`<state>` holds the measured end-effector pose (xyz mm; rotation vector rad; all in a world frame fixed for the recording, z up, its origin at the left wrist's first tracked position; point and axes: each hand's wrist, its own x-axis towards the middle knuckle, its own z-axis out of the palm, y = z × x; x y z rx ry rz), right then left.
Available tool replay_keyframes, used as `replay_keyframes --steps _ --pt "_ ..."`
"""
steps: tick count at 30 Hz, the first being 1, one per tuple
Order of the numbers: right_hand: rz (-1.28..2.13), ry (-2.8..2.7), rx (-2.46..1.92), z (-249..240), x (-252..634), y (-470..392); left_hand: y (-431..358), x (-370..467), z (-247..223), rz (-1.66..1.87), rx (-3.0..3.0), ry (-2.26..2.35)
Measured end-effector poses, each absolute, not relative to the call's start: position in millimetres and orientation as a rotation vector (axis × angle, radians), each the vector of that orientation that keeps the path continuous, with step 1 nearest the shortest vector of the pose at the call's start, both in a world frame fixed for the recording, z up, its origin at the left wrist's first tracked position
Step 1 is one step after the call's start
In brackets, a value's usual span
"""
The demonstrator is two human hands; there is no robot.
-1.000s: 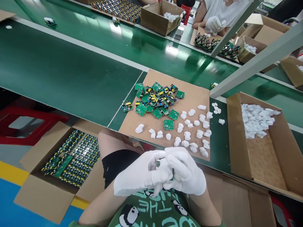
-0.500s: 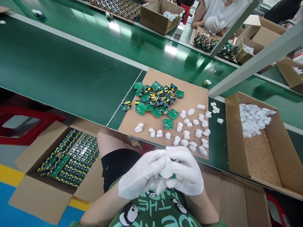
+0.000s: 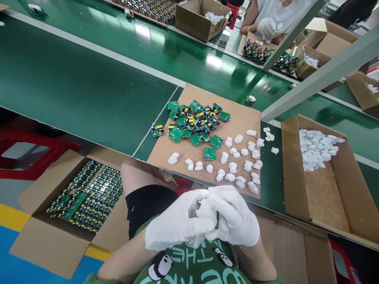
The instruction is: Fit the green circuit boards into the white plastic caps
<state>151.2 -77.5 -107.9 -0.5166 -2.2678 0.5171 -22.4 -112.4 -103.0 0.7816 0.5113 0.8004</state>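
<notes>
Both hands wear white gloves and meet in front of the green shirt, just below the table edge. My left hand (image 3: 180, 221) and my right hand (image 3: 235, 217) are closed round a small circuit board (image 3: 218, 220), of which only a green sliver shows between the fingers. Beyond them lies a brown cardboard sheet (image 3: 189, 156). A heap of green boards (image 3: 195, 122) with yellow and black parts rests on it, with one board (image 3: 210, 154) face down nearer me. Several white crumpled pieces (image 3: 232, 167) are spread over its right and front parts.
An open carton (image 3: 328, 197) of white pieces stands at the right. A carton of boards (image 3: 49, 252) is at lower left. Beyond the grey post (image 3: 308, 75), a person's gloved hands (image 3: 269, 29) work over boards. Single boards lie on the green belt (image 3: 177, 59).
My fingers have shifted round the held board, and less of the white piece between them shows. A board on the belt has moved left, and another has appeared behind the post.
</notes>
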Motion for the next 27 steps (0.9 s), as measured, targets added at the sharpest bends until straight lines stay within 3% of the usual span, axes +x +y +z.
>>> replay_keyframes --steps 8,27 --pt "0.685 -2.151 -0.483 -108.1 142.7 -77.2 -116.8 -18.5 -107.1 0.82 0.656 0.575" --pt "0.574 -2.239 -0.537 -112.7 155.6 -78.1 -113.4 -24.2 -104.6 0.788 0.728 0.504"
